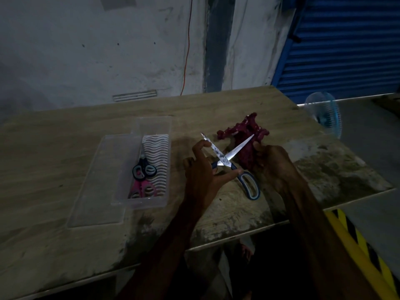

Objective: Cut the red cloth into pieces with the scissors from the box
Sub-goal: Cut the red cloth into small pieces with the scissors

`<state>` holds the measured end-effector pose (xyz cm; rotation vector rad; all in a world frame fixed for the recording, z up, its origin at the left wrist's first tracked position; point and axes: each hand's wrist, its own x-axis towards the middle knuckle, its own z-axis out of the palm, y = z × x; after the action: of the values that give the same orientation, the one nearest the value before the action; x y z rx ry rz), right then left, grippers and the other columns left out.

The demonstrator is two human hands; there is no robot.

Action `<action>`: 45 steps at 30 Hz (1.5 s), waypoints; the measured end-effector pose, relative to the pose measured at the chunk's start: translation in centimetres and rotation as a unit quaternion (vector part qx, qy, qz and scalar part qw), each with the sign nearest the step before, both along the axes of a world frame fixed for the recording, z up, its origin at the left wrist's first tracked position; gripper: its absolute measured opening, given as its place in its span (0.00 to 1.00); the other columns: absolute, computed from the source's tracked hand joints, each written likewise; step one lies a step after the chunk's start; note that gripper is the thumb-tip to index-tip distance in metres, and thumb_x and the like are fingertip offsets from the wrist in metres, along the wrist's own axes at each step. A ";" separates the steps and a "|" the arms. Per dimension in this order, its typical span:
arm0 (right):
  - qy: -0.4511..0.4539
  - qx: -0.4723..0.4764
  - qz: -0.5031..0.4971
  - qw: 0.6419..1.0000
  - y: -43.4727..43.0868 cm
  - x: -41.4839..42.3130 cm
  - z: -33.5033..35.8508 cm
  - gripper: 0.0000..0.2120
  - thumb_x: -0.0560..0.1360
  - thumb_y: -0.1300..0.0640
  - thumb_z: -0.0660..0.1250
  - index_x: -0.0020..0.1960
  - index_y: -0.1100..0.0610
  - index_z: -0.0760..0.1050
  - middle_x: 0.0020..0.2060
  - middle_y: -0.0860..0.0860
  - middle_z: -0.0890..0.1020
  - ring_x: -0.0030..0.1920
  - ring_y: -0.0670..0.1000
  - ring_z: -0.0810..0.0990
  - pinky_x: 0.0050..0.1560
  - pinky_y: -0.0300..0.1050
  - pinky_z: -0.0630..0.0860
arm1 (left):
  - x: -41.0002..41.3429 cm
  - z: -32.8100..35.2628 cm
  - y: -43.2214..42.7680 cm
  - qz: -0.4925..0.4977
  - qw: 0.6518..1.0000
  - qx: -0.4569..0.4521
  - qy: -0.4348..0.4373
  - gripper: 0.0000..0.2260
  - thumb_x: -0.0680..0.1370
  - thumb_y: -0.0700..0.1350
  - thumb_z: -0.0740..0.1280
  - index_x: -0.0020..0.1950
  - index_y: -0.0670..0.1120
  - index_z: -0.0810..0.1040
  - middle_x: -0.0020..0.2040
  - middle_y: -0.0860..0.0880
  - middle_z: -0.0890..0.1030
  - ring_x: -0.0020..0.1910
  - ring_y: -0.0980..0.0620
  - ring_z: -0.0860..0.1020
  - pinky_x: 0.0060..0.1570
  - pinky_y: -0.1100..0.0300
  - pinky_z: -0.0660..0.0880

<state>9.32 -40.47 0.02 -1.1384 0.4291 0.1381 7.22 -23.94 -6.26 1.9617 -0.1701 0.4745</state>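
A workshop or garage-like utility room: a stained, bare concrete wall (pixel 86 50) at twelve o'clock with a loose orange cable (pixel 187 46) hanging down it, a blue roller shutter (pixel 346 44) at two o'clock, yellow-and-black hazard striping (pixel 355 241) on the floor at five o'clock, and a worn, blotched wooden surface (pixel 65 152) (dimly lit throughout).

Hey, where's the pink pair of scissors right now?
In the head view, the pink scissors lie in the near end of the clear box, left of both hands, just in front of the black scissors.
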 end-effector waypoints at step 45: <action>-0.131 -0.064 0.020 0.989 0.9 -0.9 -3.2 0.12 0.71 0.68 0.73 0.54 0.62 0.84 0.52 0.67 0.84 0.46 0.63 0.83 0.51 0.55 0.79 | 0.3 -0.2 -0.1 0.003 0.999 0.038 0.013 0.44 0.63 0.53 0.84 0.69 0.46 0.61 0.51 0.70 0.71 0.47 0.58 0.80 0.53 0.56 0.69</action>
<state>8.42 -39.57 -3.22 -1.2734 0.1825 -0.0060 7.53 -24.08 -6.42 2.0431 -0.1681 0.4534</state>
